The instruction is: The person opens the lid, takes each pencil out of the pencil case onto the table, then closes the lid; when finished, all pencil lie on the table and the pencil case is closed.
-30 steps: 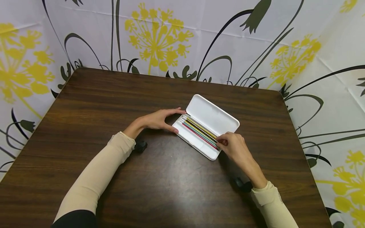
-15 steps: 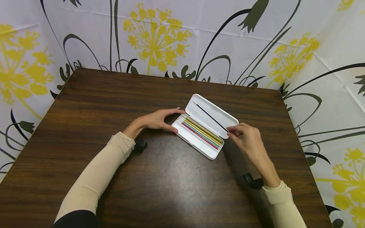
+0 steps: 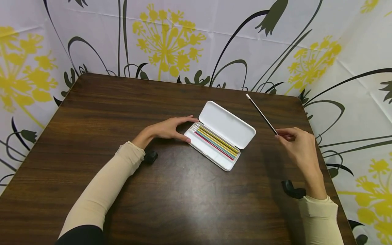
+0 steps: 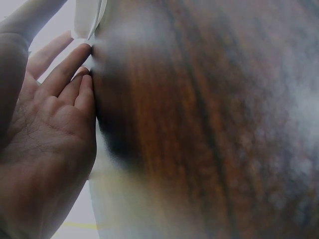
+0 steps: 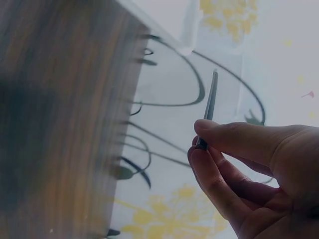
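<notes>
My right hand [image 3: 300,146] pinches a black pencil [image 3: 261,114] with a white tip near its lower end, above the table to the right of a white pencil case [image 3: 227,124]. In the right wrist view, thumb and fingertips meet on the pencil [image 5: 211,99], which points up. The case lies open, its lid tilted back. Inside its tray rest several coloured pencils [image 3: 215,143] in yellow, teal and red. My left hand [image 3: 166,128] spreads thumb and straight fingers about the case's left end, the thumb at its near corner. In the left wrist view those fingers [image 4: 67,72] look relaxed.
The dark wooden table [image 3: 171,197] ends at a back edge, with a floral white cloth [image 3: 239,37] hanging behind it and at the sides. A black wrist-camera piece [image 3: 292,190] juts out by the right wrist, another [image 3: 150,156] by the left.
My right hand has lifted the black pencil out of the case and carried it right, past the lid. The left hand and the case have stayed in place.
</notes>
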{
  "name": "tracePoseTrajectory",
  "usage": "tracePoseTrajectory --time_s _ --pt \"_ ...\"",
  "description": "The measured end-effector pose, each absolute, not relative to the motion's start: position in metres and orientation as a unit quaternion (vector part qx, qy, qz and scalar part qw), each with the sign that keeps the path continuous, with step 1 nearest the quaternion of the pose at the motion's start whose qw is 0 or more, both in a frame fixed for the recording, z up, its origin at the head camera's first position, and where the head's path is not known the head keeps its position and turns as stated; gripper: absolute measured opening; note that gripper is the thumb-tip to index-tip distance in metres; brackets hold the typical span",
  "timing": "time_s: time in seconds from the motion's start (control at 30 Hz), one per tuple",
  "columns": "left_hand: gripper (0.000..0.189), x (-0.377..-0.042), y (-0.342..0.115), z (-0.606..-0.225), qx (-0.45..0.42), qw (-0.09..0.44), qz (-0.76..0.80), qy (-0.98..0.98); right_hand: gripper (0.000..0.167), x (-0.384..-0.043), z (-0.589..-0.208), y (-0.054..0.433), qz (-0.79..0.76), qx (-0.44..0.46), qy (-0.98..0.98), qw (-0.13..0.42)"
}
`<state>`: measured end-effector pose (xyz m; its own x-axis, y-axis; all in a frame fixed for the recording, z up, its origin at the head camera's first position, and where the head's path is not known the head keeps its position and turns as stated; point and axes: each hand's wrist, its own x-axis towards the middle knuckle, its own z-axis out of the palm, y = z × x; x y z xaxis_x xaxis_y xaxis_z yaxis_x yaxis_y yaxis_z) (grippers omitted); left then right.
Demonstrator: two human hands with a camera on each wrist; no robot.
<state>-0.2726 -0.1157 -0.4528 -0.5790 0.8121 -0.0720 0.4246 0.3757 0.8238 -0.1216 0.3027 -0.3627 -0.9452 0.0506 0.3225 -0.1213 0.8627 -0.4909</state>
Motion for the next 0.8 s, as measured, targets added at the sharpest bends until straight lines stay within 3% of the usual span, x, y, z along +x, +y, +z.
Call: tracePoseTrajectory --time_s 0.53,0.8 --pt "0.083 -0.273 -0.115 -0.454 0.387 0.244 0.396 0.796 0.016 -0.13 -0.418 0.325 0.258 0.025 -0.965 0.046" --pt "0.083 -0.273 -0.115 -0.453 0.397 0.237 0.397 0.793 0.013 -0.132 -0.433 0.324 0.258 0.031 -0.965 0.042"
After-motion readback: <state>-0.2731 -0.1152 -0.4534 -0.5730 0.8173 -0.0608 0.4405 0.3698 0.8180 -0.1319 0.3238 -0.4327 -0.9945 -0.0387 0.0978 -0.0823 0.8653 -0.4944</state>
